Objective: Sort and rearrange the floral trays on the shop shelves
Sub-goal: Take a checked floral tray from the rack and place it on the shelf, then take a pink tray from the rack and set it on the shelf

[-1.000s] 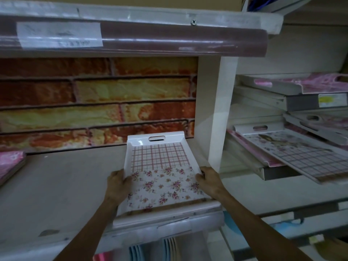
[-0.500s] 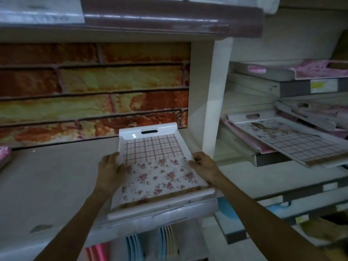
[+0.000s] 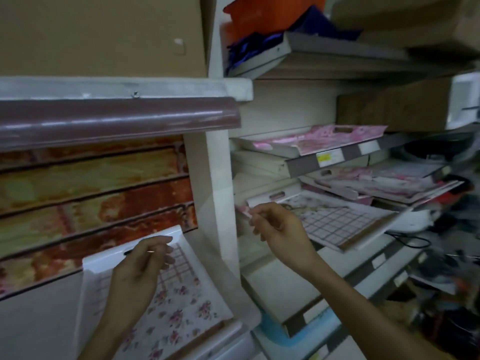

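A white tray with a check and rose pattern lies flat on the left shelf, its handle end toward the brick-patterned back wall. My left hand hovers above this tray with loosely bent fingers and holds nothing. My right hand is raised in front of the right-hand shelves, fingers loosely curled and empty, close to the left corner of a checked floral tray that juts out from the shelf there. Pink floral trays lie on the shelf above it, and more pink trays are stacked to the right.
A white upright post divides the two shelf bays. A maroon rail edges the shelf overhead. Cardboard boxes and orange and blue goods fill the upper right shelves. Dark clutter and cables lie at the far right.
Both hands have let go of the rose tray, which stays on the left shelf. The right hand has risen toward the checked tray in the right bay, and the view has swung up and right.
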`<action>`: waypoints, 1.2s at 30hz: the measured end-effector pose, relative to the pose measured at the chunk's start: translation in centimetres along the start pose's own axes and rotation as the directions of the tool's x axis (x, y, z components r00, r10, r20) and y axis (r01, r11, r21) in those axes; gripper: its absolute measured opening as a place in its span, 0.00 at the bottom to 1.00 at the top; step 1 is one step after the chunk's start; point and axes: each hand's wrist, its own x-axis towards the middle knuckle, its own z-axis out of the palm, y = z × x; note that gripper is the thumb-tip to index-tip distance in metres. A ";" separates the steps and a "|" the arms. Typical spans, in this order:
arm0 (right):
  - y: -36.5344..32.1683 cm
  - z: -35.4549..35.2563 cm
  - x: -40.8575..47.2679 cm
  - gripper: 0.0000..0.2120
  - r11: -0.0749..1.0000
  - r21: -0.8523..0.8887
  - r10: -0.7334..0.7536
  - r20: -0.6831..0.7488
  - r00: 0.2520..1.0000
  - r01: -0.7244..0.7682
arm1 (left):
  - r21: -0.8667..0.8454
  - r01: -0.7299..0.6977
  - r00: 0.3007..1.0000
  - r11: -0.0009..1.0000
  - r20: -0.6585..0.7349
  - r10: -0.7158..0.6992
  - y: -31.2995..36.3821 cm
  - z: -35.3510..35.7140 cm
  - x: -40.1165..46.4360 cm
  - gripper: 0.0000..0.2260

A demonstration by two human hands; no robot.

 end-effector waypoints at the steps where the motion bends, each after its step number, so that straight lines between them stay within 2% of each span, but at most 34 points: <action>1: -0.5 -1.3 0.0 0.04 1.000 0.009 -0.013 -0.008 1.000 0.013 | -0.026 -0.015 1.000 1.000 0.015 0.015 1.1 1.1 0.5 0.11; 7: -1.9 -8.9 0.9 0.05 0.998 0.048 -0.042 -0.033 0.999 0.044 | -0.056 -0.230 0.958 0.972 0.160 0.236 9.6 8.0 6.0 0.08; 10: -1.8 -12.4 1.5 0.05 0.999 0.025 -0.041 -0.056 0.998 0.043 | 0.067 -0.414 0.898 0.908 0.191 0.395 12.9 11.9 9.9 0.07; 13: -1.4 -15.5 2.1 0.05 1.000 -0.001 -0.026 -0.075 0.997 0.026 | 0.212 -0.582 0.808 0.785 0.263 0.528 15.7 15.2 13.4 0.09; 16: -0.7 -18.0 2.8 0.04 0.998 -0.057 -0.032 -0.098 0.995 0.027 | 0.324 -0.667 0.735 0.671 0.435 0.521 16.5 17.4 16.6 0.11; 18: -0.3 -19.5 3.2 0.04 0.997 -0.067 -0.037 -0.111 0.993 0.030 | 0.379 -0.686 0.713 0.622 0.522 0.468 17.0 18.1 17.6 0.12; 23: 0.7 -22.1 4.6 0.04 0.999 -0.015 0.037 -0.151 0.988 -0.040 | 0.429 -0.715 0.683 0.551 0.595 0.423 17.7 18.7 18.2 0.21; 26: 1.3 -22.8 6.1 0.06 0.991 0.101 0.099 -0.170 0.980 -0.083 | 0.421 -0.726 0.677 0.544 0.578 0.457 18.1 19.0 18.5 0.17; 29: 0.9 -23.0 8.3 0.05 0.939 0.303 0.222 -0.166 0.961 -0.165 | 0.401 -0.735 0.673 0.546 0.531 0.515 18.9 19.4 19.0 0.09; 33: -0.4 -23.5 12.5 0.11 0.803 0.539 0.359 -0.098 0.928 -0.253 | 0.349 -0.753 0.657 0.558 0.456 0.601 20.6 20.2 19.5 0.09; 36: -1.1 -24.3 15.6 0.18 0.622 0.724 0.397 0.038 0.917 -0.299 | 0.300 -0.759 0.650 0.579 0.409 0.640 22.4 20.8 19.2 0.10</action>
